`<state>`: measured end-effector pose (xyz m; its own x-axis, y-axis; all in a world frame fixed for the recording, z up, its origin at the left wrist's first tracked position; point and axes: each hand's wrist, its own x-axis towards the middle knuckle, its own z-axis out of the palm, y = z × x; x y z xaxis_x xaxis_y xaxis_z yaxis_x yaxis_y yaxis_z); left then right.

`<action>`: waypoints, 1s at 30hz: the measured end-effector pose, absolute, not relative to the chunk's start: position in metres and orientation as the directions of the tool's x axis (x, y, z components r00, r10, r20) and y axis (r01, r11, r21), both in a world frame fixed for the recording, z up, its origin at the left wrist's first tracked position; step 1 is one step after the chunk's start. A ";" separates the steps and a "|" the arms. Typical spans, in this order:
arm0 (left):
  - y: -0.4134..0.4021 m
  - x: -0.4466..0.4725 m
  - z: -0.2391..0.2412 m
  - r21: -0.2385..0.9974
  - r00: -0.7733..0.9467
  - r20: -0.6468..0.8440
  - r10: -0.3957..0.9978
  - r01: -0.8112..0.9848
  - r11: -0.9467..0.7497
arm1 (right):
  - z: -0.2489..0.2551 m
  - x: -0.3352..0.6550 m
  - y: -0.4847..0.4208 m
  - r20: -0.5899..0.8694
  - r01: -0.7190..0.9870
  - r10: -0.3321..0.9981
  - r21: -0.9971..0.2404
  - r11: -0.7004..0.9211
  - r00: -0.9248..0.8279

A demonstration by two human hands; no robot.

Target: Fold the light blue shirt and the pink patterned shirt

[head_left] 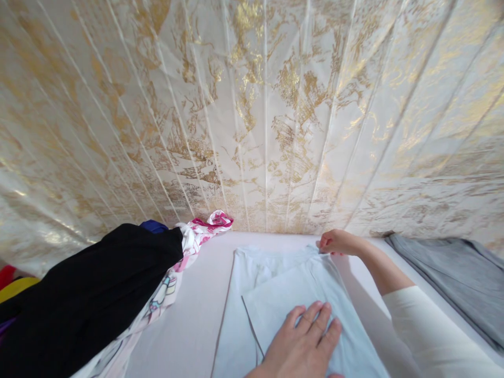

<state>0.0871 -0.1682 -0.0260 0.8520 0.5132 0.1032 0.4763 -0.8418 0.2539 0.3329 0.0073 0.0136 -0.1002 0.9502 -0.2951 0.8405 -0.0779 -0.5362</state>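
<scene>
A pale blue garment (244,283), which looks like a shirt, lies spread on the white surface with one part folded over its front. My left hand (301,338) rests flat on the folded part, fingers spread and nothing in them. At the garment's far right corner, my right hand (334,242) pinches the cloth's edge between closed fingertips. A white sleeve covers the right forearm. The garment's near end runs out of view at the bottom.
To the left, a pile holds black cloth (102,294), pink-and-white printed cloth (192,236) and other coloured pieces. Grey folded cloth (457,278) lies at right on the white surface (189,310). Behind stands a gold-patterned pleated curtain (252,131).
</scene>
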 end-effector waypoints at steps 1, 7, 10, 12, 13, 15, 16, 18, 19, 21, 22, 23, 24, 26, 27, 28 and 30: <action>-0.168 0.087 -0.025 0.260 0.852 0.100 0.515 0.477 -0.840 | 0.013 0.333 0.008 -0.288 0.852 0.952 -0.520 -0.068 -0.100; -0.171 0.086 -0.019 0.290 0.842 0.101 0.530 0.485 -0.825 | 0.010 0.331 0.010 -0.246 0.906 0.969 -0.416 -0.082 -0.026; -0.172 0.086 -0.016 0.347 0.831 0.093 0.548 0.489 -0.800 | 0.009 0.330 0.010 -0.220 0.921 0.975 -0.383 -0.074 -0.013; -0.173 0.086 -0.013 0.405 0.827 0.073 0.557 0.485 -0.775 | 0.011 0.329 0.007 -0.172 0.927 0.985 -0.371 -0.058 -0.007; -0.174 0.086 -0.011 0.432 0.826 0.063 0.560 0.483 -0.761 | 0.011 0.329 0.003 -0.131 0.928 0.991 -0.369 -0.046 -0.003; -0.175 0.085 -0.008 0.469 0.825 0.051 0.563 0.478 -0.742 | 0.012 0.326 -0.012 -0.023 0.928 1.000 -0.371 -0.013 0.005; -0.175 0.084 -0.006 0.478 0.824 0.050 0.564 0.476 -0.738 | 0.011 0.324 -0.023 0.033 0.926 0.999 -0.376 0.011 0.002; -0.176 0.084 -0.005 0.485 0.823 0.052 0.565 0.474 -0.735 | 0.004 0.317 -0.049 0.125 0.918 0.992 -0.390 0.074 -0.026; -0.176 0.084 -0.005 0.483 0.824 0.053 0.564 0.473 -0.737 | -0.001 0.313 -0.062 0.154 0.911 0.986 -0.396 0.114 -0.056; -0.176 0.085 -0.009 0.468 0.824 0.061 0.563 0.475 -0.746 | -0.015 0.305 -0.084 0.197 0.895 0.972 -0.399 0.199 -0.128; -0.176 0.086 -0.011 0.453 0.824 0.070 0.562 0.476 -0.754 | -0.023 0.303 -0.092 0.225 0.888 0.960 -0.389 0.245 -0.167; -0.176 0.087 -0.014 0.436 0.823 0.083 0.562 0.477 -0.763 | -0.030 0.302 -0.096 0.262 0.889 0.946 -0.363 0.278 -0.189; -0.175 0.087 -0.017 0.419 0.820 0.097 0.564 0.480 -0.771 | -0.037 0.301 -0.097 0.276 0.899 0.941 -0.332 0.286 -0.197; -0.173 0.089 -0.020 0.402 0.821 0.113 0.560 0.478 -0.781 | -0.047 0.304 -0.094 0.262 0.926 0.946 -0.273 0.262 -0.191; -0.171 0.088 -0.020 0.409 0.825 0.109 0.554 0.470 -0.782 | -0.050 0.306 -0.091 0.235 0.937 0.955 -0.252 0.241 -0.183; -0.170 0.087 -0.019 0.427 0.834 0.095 0.544 0.460 -0.779 | -0.052 0.308 -0.088 0.210 0.943 0.961 -0.242 0.228 -0.178; -0.166 0.083 -0.015 0.473 0.843 0.054 0.536 0.451 -0.757 | -0.050 0.311 -0.084 0.206 0.942 0.962 -0.249 0.226 -0.177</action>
<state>0.0830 -0.1655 -0.0146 0.8425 0.5359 0.0540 0.4510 -0.7568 0.4732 0.3115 -0.0841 -0.0501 -0.1770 0.9624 0.2058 0.9417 0.2265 -0.2490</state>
